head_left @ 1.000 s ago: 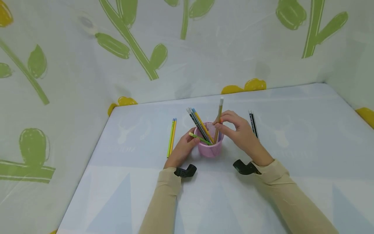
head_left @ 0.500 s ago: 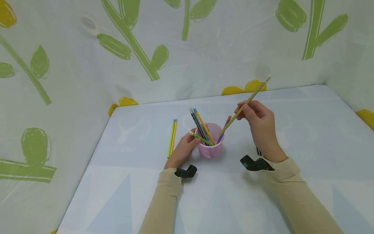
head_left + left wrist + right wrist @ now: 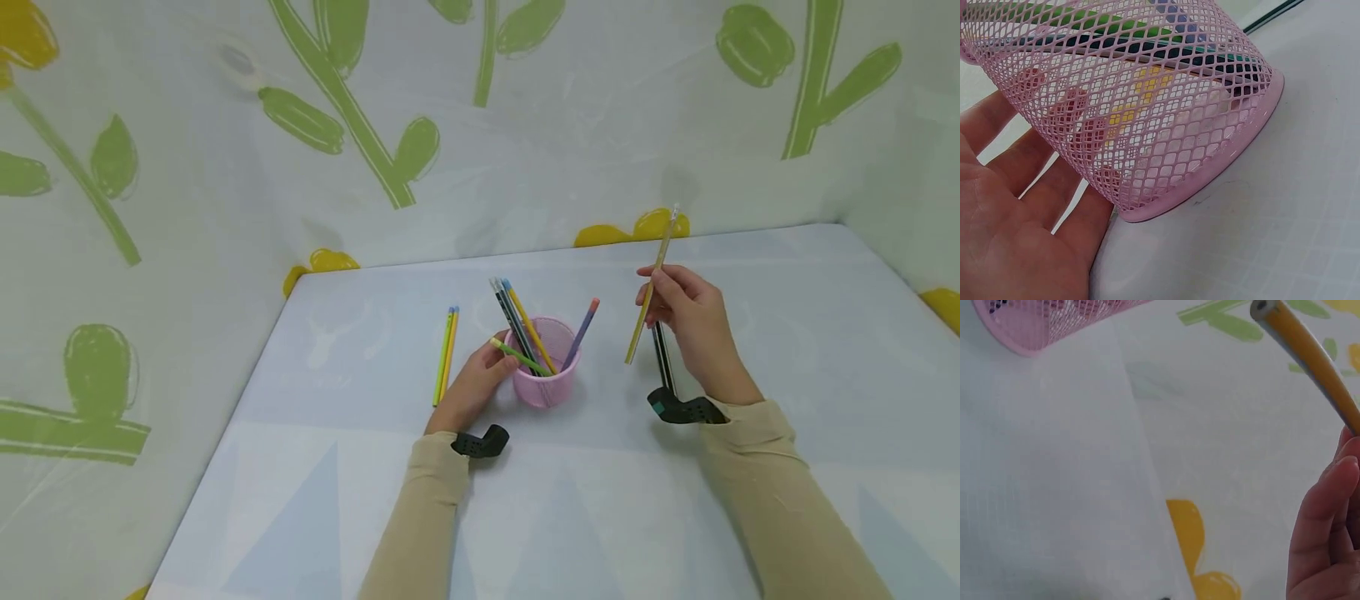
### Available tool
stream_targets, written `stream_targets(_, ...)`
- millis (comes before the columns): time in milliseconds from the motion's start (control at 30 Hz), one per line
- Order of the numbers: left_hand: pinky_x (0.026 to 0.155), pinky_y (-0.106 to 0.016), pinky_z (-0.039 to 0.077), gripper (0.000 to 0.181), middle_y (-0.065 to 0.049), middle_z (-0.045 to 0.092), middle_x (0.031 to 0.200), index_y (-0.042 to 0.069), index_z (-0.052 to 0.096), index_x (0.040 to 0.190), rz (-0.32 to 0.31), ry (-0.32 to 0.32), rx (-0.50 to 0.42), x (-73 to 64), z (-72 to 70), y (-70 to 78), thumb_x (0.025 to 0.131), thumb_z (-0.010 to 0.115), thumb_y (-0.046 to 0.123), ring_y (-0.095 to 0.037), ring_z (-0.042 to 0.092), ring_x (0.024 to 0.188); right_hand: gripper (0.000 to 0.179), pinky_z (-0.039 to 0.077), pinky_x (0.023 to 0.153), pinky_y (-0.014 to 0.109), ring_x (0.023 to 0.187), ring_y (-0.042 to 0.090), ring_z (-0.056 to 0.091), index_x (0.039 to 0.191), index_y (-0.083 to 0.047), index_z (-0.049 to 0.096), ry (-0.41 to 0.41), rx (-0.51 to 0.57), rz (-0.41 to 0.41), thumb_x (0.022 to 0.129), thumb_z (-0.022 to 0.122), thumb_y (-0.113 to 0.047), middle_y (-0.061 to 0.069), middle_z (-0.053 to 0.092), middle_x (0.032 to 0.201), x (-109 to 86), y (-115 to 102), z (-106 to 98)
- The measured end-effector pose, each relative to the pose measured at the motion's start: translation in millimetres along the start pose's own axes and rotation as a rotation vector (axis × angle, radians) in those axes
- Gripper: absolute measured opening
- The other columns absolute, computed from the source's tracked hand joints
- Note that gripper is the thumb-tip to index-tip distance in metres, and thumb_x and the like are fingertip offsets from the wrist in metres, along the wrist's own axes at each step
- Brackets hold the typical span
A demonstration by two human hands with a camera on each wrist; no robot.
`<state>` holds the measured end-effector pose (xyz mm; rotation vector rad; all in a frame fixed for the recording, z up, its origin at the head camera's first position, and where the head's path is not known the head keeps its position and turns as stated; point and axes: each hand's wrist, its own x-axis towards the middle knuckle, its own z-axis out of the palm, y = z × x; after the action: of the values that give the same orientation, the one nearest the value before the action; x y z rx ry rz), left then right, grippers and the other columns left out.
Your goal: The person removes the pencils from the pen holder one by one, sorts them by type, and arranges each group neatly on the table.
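A pink mesh pencil cup (image 3: 545, 393) stands on the table, held at its left side by my left hand (image 3: 474, 385). In the left wrist view the fingers (image 3: 1054, 187) reach round behind the mesh. Inside the cup lean dark pencils (image 3: 512, 315), a yellow pencil (image 3: 534, 332), a green pencil (image 3: 528, 358) and, apart on the right, a purple pencil (image 3: 579, 337) with an orange end. My right hand (image 3: 697, 329) pinches a gold-yellow pencil (image 3: 640, 335) in the air right of the cup, its white-tipped end up. Its unsharpened lower end (image 3: 1266, 307) shows in the right wrist view.
Under the right hand lie black pencils (image 3: 663, 360), partly hidden by the wrist camera (image 3: 682, 408). A light green pencil (image 3: 442, 358) and a yellow pencil (image 3: 451, 346) lie side by side left of the left hand. A patterned cloth wall (image 3: 525, 167) rises behind the table.
The right hand has lifted the gold-yellow pencil out of the cup and carried it right, then turned it more upright. The purple pencil stays in the cup. The left hand keeps its hold.
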<state>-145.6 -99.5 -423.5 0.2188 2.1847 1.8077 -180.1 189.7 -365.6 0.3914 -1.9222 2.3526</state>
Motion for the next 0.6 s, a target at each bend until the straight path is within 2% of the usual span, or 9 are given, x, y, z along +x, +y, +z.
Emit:
stream_targets(167, 0.104, -0.042, 0.021, 0.058, 0.014, 0.033, 0.138, 0.034, 0.036, 0.134, 0.008, -0.001, 0.019, 0.6, -0.4, 0.4, 0.082, 0.051, 0.054, -0.013, 0.023, 0.130, 0.033, 0.045, 0.054, 0.023, 0.062, 0.022, 0.046, 0.111, 0.000, 0.054, -0.011, -0.098, 0.052, 0.092, 0.048, -0.027, 0.014, 0.054, 0.081, 3.8, 13.4, -15.7)
stream_targets(300, 0.104, -0.043, 0.020, 0.057, 0.014, 0.034, 0.138, 0.034, 0.036, 0.134, 0.019, 0.000, 0.021, 0.4, -0.1, 1.0, 0.083, 0.052, 0.053, -0.013, 0.024, 0.130, 0.038, 0.044, 0.055, 0.022, 0.065, 0.019, 0.047, 0.114, -0.003, 0.053, -0.003, -0.251, 0.142, 0.092, 0.046, -0.033, 0.013, 0.054, 0.083, 4.3, 20.3, -26.3)
stream_targets(400, 0.104, -0.042, 0.020, 0.057, 0.015, 0.035, 0.137, 0.035, 0.037, 0.133, 0.002, 0.001, 0.013, -0.4, 0.7, 0.5, 0.082, 0.053, 0.053, -0.012, 0.024, 0.129, 0.043, 0.044, 0.056, 0.023, 0.066, 0.017, 0.047, 0.118, -0.002, 0.050, -0.007, -0.328, 0.204, 0.092, 0.045, -0.036, 0.014, 0.055, 0.086, 2.9, 26.1, -34.4)
stream_targets(600, 0.104, -0.042, 0.020, 0.057, 0.013, 0.035, 0.137, 0.033, 0.037, 0.134, 0.019, 0.005, 0.010, -0.1, 0.3, -1.1, 0.082, 0.053, 0.051, -0.013, 0.024, 0.130, 0.045, 0.041, 0.049, 0.024, 0.057, 0.013, 0.043, 0.119, 0.000, 0.049, -0.023, -0.436, 0.242, 0.093, 0.042, -0.036, 0.015, 0.053, 0.083, 2.5, 33.7, -49.7)
